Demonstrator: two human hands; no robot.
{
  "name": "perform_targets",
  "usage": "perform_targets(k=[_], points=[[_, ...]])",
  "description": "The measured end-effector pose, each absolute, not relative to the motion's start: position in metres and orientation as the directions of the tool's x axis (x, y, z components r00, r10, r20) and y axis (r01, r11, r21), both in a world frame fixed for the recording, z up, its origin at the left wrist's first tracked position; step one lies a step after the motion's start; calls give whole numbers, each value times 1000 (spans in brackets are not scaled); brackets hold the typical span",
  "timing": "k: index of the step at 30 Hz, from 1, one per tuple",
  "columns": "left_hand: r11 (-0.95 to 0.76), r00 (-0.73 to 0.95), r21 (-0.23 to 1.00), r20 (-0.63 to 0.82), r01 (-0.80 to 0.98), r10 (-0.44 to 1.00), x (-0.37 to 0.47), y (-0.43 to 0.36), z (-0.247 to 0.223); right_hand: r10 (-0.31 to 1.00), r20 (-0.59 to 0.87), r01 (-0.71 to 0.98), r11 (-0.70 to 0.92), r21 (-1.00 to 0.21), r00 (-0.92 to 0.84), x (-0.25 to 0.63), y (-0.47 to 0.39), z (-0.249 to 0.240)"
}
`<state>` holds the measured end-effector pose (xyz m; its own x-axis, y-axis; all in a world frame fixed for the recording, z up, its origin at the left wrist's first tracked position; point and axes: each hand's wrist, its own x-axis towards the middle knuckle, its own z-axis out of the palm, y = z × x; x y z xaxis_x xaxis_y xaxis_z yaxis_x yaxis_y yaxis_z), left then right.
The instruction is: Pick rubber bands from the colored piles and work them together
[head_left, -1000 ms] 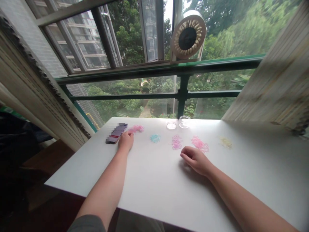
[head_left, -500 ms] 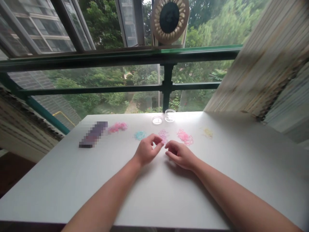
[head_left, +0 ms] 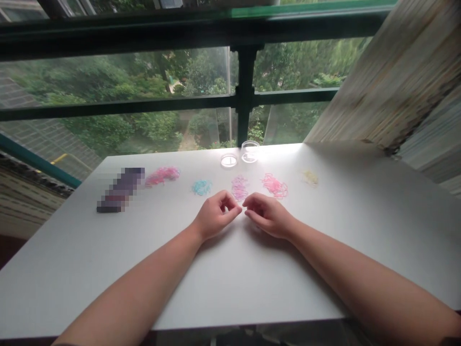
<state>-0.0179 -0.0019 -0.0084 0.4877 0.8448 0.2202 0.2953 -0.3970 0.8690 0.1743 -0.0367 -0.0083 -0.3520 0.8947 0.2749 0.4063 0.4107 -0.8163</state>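
My left hand (head_left: 219,214) is closed in a pinch, with thumb and index fingertip together, just in front of a pile of purple rubber bands (head_left: 239,182). Facing it, my right hand (head_left: 268,215) curls with its thumb and index tips drawn close. The two sets of fingertips almost meet above the white table (head_left: 230,283); whatever lies between them is too small to make out. Left of the purple pile are blue rubber bands (head_left: 202,187). Pink rubber bands (head_left: 275,185) lie behind my right hand.
Yellow bands (head_left: 310,177) lie farther right, and a mixed pink pile (head_left: 163,176) is at the left beside a pixelated dark object (head_left: 121,190). A clear round lid (head_left: 229,161) and a clear round container (head_left: 250,151) stand at the back edge, before the window railing (head_left: 245,96).
The view has tipped downward, so the window has slid up out of frame. My right hand's thumb and index finger have drawn closer together, near the left fingertips.
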Motion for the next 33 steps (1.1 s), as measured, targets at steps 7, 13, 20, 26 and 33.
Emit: perform_targets(k=[7, 13, 20, 26, 33], points=[[-407, 528, 867, 211, 287, 823, -19, -4, -6, 885, 289, 443, 438, -782, -365, 175, -37, -8], [-461, 560, 832, 233, 309, 795, -19, -6, -2, 900, 266, 462, 410, -787, -345, 175, -36, -6], [-453, 540, 826, 226, 334, 811, -18, -6, -2, 900, 269, 463, 411, -786, -343, 175, -36, -6], [-441, 540, 830, 211, 341, 815, -18, -6, -1, 900, 250, 447, 400, -800, -358, 176, -37, -6], [-434, 534, 822, 194, 370, 823, -18, -6, -1, 903, 238, 438, 386, -812, -357, 177, -37, -6]])
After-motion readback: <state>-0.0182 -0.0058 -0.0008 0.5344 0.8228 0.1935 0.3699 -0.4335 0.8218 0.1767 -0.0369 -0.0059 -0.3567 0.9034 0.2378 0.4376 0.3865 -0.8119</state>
